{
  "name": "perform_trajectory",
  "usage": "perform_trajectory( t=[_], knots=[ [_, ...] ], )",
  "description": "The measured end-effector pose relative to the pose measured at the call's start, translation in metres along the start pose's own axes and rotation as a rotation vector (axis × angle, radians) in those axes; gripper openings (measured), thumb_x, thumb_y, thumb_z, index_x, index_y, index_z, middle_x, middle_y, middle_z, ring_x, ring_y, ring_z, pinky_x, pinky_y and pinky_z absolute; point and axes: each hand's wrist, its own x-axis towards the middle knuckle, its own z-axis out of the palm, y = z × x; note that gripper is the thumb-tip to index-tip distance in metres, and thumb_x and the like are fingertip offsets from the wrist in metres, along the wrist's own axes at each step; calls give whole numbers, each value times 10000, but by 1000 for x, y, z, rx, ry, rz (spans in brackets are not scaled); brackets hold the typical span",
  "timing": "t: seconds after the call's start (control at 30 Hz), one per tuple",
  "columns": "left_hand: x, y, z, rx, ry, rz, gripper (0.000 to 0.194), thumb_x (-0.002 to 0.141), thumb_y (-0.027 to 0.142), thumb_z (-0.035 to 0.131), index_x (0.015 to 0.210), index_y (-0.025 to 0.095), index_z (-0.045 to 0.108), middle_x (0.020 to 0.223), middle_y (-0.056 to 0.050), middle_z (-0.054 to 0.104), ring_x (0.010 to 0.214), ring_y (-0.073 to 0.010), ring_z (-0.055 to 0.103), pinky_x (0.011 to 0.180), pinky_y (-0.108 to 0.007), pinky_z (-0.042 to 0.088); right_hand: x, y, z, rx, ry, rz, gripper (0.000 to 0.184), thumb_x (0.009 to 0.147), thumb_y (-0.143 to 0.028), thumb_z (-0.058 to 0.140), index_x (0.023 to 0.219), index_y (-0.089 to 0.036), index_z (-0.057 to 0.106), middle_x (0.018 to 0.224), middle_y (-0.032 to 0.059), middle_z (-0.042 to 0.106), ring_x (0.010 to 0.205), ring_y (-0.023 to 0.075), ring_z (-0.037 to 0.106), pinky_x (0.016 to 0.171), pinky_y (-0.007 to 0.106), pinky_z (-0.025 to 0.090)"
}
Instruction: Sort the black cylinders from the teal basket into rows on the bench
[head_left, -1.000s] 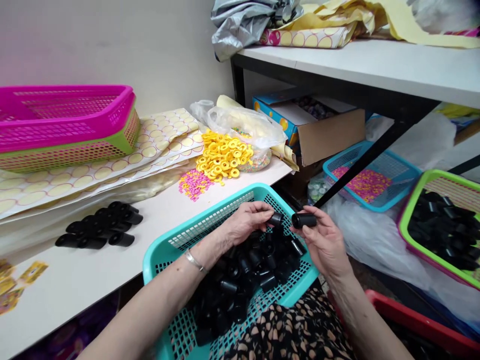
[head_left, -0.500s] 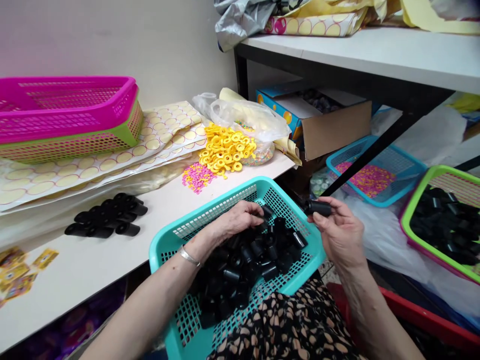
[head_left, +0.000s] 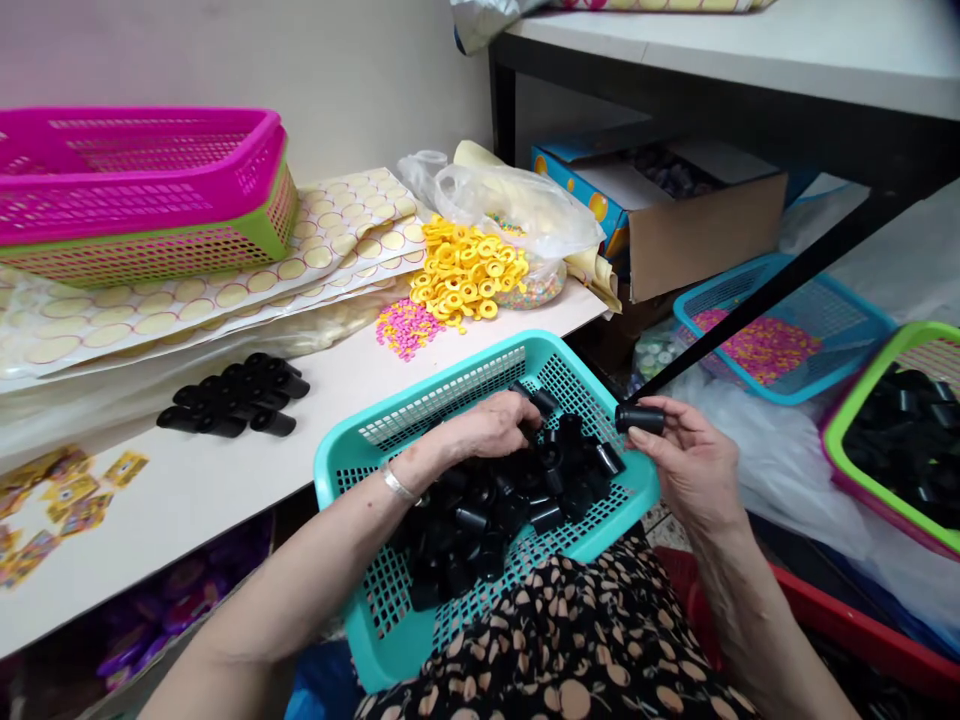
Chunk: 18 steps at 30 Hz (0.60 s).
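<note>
Below a plain pale wall (head_left: 360,80), a white surface (head_left: 202,480) is found along the left side of the station. One black cylinder (head_left: 641,419) is held in the right hand (head_left: 697,465), pinched between thumb and bent fingers, near the right end of a turquoise basket (head_left: 397,640). That basket is entered by the left hand (head_left: 495,422), whose fingers are curled downward among loose black cylinders (head_left: 472,518); whether any piece is gripped there cannot be told, the fingertips being partly hidden. A silver bracelet (head_left: 397,482) is worn on the left wrist.

On the surface, a compact group of black cylinders (head_left: 236,395) is set out close together. Small printed cards (head_left: 75,490) are scattered farther left. Pink pieces (head_left: 407,328) are heaped just beside a pile of yellow rings (head_left: 465,275), with a clear plastic bag (head_left: 517,205) next to the rings. Sheets printed with circles (head_left: 300,265) are laid toward the wall, and on them a magenta basket (head_left: 135,200) is stacked in a green basket (head_left: 225,248).

To the right, an open cardboard box (head_left: 697,240) is stored under a second surface (head_left: 712,40). Pink and yellow pieces (head_left: 765,350) are contained in a blue basket (head_left: 844,295), and black pieces (head_left: 900,440) in a lime-green basket (head_left: 836,447).
</note>
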Motion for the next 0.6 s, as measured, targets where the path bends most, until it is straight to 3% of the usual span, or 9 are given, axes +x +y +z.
perform_trajectory(
  t=[0.13, 0.23, 0.33, 0.47, 0.6],
  knots=[
    [-22, 7, 2, 264, 97, 146, 194, 684, 105, 505, 800, 174, 645, 915, -43, 588, 914, -203, 476, 818, -327, 359, -2, -3, -6, 26, 37, -8, 376, 597, -166, 805, 944, -204, 667, 813, -1, 674, 641, 99, 614, 588, 203, 526],
    [-39, 20, 9, 303, 0, 190, 95, 721, 158, 526, 670, 174, 604, 787, -30, 555, 806, -183, 459, 760, -317, 365, -5, -3, -5, 28, 31, -10, 376, 601, -150, 801, 949, -207, 671, 821, -1, 681, 664, 98, 622, 610, 193, 525],
    [-47, 30, 24, 358, -13, 188, 97, 751, 179, 524, 719, 180, 615, 817, -39, 540, 790, -184, 447, 737, -331, 357, -8, -2, -2, 12, -25, 6, 381, 617, -136, 791, 971, -209, 671, 855, 8, 692, 721, 103, 634, 664, 196, 525],
    [-38, 37, 47, 569, 83, 241, 227, 780, 182, 510, 980, 188, 619, 950, -89, 512, 850, -229, 435, 685, -363, 337, -12, 0, 2, -4, -91, 0, 392, 621, -128, 787, 985, -216, 670, 873, 4, 694, 784, 111, 637, 720, 207, 519],
    [-16, 40, 56, 642, 145, 280, 199, 814, 137, 455, 923, 135, 621, 972, -119, 507, 903, -255, 438, 691, -382, 335, -17, 1, 3, -43, -93, -4, 387, 619, -150, 789, 979, -222, 667, 886, 6, 690, 782, 126, 636, 716, 240, 520]
  ],
)
